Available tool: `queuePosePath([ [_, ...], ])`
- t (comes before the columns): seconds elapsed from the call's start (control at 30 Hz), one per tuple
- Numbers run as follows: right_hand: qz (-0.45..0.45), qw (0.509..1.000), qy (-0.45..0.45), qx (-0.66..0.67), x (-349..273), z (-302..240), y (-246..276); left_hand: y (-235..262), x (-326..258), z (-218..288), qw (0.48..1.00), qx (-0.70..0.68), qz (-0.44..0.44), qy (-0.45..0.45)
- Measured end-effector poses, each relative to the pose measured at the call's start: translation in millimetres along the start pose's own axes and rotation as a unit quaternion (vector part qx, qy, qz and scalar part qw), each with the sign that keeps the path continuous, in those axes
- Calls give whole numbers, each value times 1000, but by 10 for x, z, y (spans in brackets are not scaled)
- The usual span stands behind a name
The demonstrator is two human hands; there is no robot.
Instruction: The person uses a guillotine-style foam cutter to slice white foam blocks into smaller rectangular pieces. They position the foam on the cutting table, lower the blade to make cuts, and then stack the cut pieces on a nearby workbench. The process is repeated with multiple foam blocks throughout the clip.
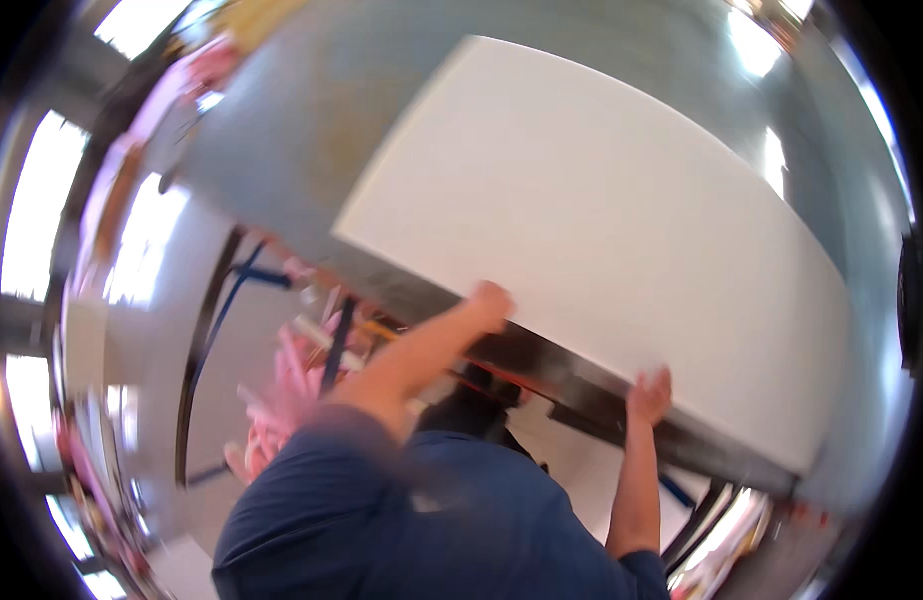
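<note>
A large white rectangular board [601, 230] lies on a grey tabletop [281, 110], its near edge running along the table's front edge. At that near edge, left of its middle, my left hand [491, 304] is closed with the fingers curled over the border. Farther right along the same edge, my right hand [648, 394] grips the border, its fingertips on the top side. Both hands are somewhat blurred, and what lies under the board's edge is hidden.
Below the table's left front hangs a heap of pink scraps [286, 395], beside dark blue metal frame legs [338, 340]. Pink and tan material [181, 90] lies at the far left. Bright windows [43, 205] line the left side.
</note>
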State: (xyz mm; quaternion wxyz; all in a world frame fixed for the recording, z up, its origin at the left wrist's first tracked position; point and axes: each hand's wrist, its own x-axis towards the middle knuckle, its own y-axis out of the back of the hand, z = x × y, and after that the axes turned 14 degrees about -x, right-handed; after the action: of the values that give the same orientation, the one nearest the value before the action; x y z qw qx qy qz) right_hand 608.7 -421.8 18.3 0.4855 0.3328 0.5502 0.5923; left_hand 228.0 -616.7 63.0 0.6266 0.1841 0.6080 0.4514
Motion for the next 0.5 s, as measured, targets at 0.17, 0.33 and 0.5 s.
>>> queuePosePath([
  [0.17, 93, 995, -27, 3, 144, -47, 168, 355, -136, -113, 915, -198, 351, -38],
  [0.33, 95, 994, -45, 19, -15, -73, 157, 583, 451, -43, 910, -67, 404, -66],
  [0.5, 121, 989, -51, 66, 36, -185, 189, 162, 666, -378, 913, -68, 390, -100],
])
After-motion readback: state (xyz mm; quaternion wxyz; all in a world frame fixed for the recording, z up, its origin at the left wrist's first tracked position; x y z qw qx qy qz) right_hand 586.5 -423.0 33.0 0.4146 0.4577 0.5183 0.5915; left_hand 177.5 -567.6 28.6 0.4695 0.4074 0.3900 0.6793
